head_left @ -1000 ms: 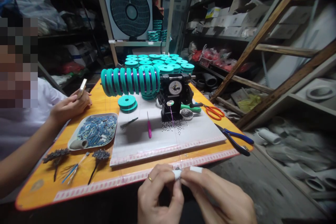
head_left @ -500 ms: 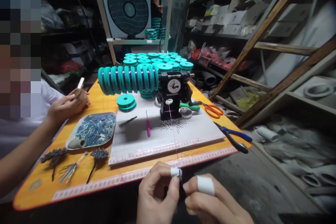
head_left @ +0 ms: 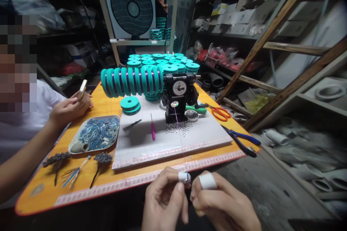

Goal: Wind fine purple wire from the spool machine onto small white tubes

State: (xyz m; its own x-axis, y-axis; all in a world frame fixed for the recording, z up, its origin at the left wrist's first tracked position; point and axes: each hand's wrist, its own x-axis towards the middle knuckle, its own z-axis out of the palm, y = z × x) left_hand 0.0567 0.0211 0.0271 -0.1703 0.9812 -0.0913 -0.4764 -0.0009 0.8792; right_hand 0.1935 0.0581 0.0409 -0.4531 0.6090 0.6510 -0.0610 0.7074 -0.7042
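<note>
Just past the near edge of the yellow table (head_left: 35, 204), a small shiny bit (head_left: 187, 180) sits at the fingertips of the left hand (head_left: 164, 200). Thumb and pointer finger pinch it, maybe so it can't slip. Close beside, the right hand (head_left: 223, 200) has its fingers curled in (I can't tell if it holds anything). Each hand has white tape (head_left: 208, 181) on a finger, perhaps to save the skin from the thin line (head_left: 176, 117). That line runs from the black machine (head_left: 171, 97) down to the left hand, and it looks straight, so it is likely pulled tight.

Tiny silver beads (head_left: 173, 129) lie by the machine's foot, next to a small dish (head_left: 197, 118), easy to reach. Green spools (head_left: 131, 81) hang in a row off the machine's side, probably so they can turn. Blue pliers (head_left: 240, 139) and orange scissors (head_left: 217, 109) lie at the right, out of the line's way. Far left, another person's hand (head_left: 67, 108) holds a phone (head_left: 82, 90).
</note>
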